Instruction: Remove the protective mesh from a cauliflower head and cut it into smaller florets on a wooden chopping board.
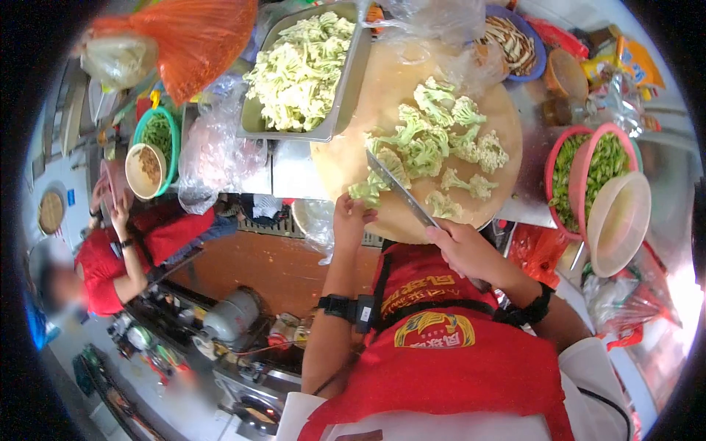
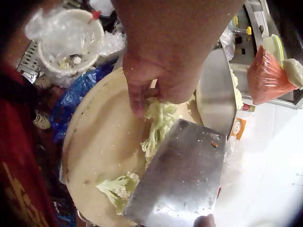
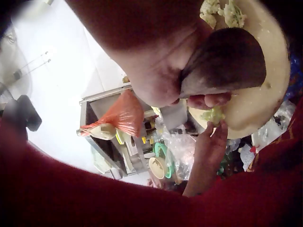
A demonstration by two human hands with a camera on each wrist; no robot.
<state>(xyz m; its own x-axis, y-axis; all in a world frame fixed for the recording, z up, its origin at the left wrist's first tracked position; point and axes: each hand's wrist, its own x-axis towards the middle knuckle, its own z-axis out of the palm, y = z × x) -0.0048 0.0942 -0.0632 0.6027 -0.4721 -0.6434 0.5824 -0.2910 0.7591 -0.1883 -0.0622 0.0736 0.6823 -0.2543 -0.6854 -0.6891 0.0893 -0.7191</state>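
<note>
The right hand grips the handle of a cleaver, whose blade slants across the round cutting board beside the cauliflower. At the board's near left edge the left hand holds a cauliflower piece with its fingertips, left of the blade. In the left wrist view the broad blade lies close to the held cauliflower. More cut florets spread over the middle and right of the board. A dark rounded handle end shows at the right hand in the right wrist view.
A metal tray heaped with cauliflower stands behind the board at left. Pink baskets of green vegetables and a pale bowl are at right, a blue bowl at the back. Another person in red works at far left.
</note>
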